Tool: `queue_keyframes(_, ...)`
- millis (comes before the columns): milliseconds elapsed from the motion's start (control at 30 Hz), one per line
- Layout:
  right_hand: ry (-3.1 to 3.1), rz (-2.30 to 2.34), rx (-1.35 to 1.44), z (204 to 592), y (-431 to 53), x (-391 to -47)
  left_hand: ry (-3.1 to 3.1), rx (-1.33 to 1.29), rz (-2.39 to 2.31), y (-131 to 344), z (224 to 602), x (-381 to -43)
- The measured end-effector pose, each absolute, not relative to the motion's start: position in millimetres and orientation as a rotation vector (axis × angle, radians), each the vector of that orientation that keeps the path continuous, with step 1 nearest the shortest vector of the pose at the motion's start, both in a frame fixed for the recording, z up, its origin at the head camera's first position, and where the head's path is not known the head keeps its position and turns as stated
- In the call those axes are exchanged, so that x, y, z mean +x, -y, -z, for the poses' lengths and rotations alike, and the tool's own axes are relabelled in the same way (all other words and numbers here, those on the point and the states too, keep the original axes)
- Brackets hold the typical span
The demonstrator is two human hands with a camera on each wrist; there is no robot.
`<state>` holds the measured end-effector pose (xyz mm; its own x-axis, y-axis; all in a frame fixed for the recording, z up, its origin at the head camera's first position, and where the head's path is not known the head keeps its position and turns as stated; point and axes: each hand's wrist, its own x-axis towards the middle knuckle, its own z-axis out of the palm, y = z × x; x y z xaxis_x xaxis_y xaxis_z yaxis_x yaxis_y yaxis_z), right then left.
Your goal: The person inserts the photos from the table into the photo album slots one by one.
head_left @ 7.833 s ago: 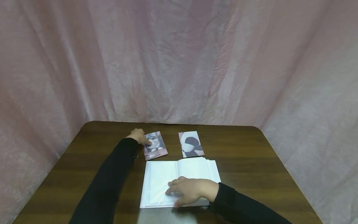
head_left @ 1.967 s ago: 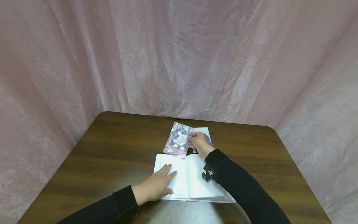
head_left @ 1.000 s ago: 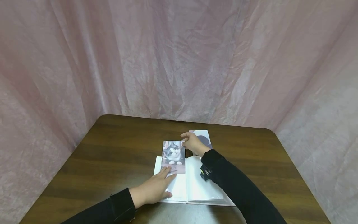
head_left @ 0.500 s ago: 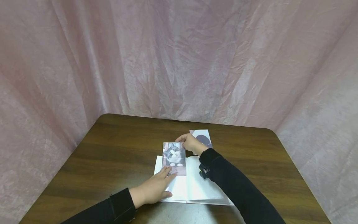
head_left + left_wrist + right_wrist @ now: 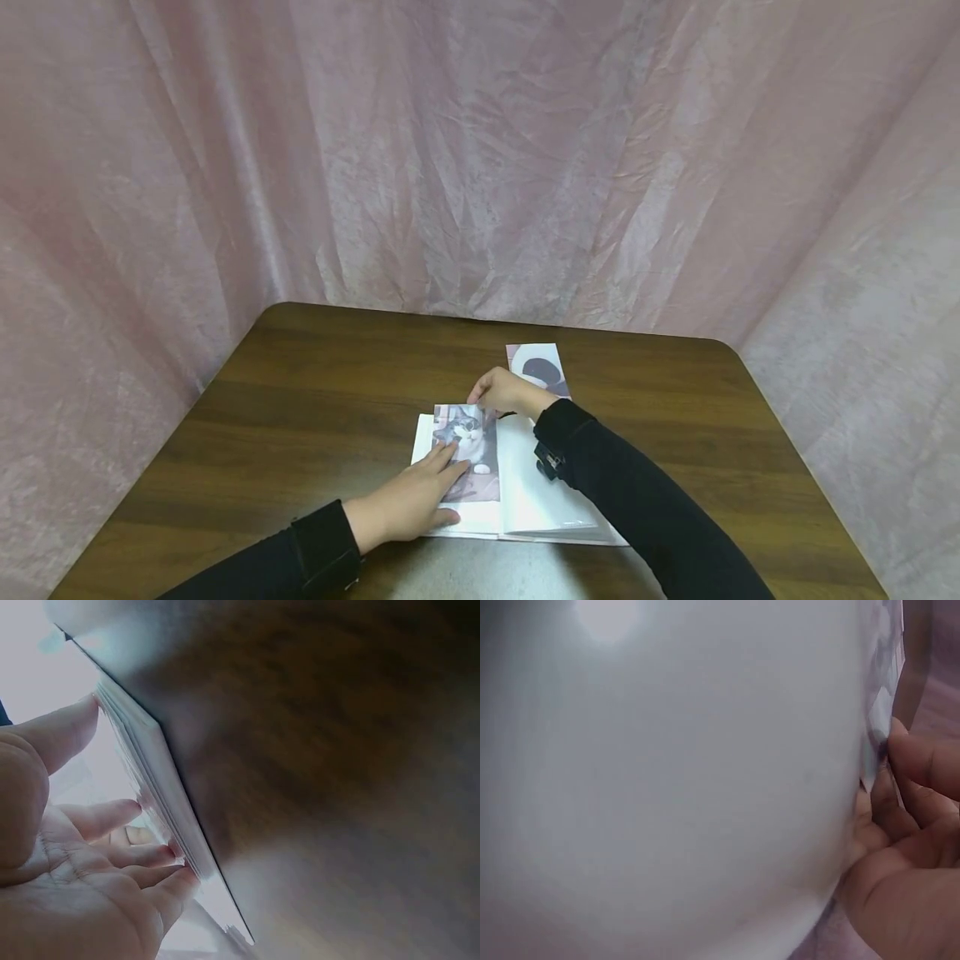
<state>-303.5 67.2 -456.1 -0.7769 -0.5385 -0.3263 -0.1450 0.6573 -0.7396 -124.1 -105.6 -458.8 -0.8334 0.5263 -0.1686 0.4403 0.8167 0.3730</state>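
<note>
A white photo album (image 5: 551, 492) lies spread on the table, with clear-sleeved pages. On its left page is a cat photo (image 5: 472, 462), most of its length over the page and its top end jutting past the album's far edge. My right hand (image 5: 513, 392) pinches the photo's top right corner between thumb and fingers, as the right wrist view also shows. My left hand (image 5: 412, 500) rests with spread, straight fingers on the left page and over the photo's lower left part. In the left wrist view its fingertips touch the album's top page (image 5: 150, 787).
A second photo (image 5: 538, 367), with a dark rounded shape on white, lies on the table behind the album, partly hidden by my right hand. The brown wooden table (image 5: 337, 375) ends at a pink curtain (image 5: 450, 167).
My right hand has brought the cat photo from behind the album onto its left page and slid it further toward me. Earlier, my left hand was at the photo; now it stays on the page.
</note>
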Motion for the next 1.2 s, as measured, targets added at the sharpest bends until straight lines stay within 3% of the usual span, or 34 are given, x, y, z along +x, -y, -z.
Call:
queue_keyframes(400,-2.469,0.83,-0.81,458.4,-68.2,-303.4,-2.697,0.755,-0.473,108.8,459.2,-123.2)
queue_keyframes(1200,-2.39,0.718,-0.876,454.0,-65.5,-298.4,-2.694,0.74,-0.463,109.0,459.8,-125.5)
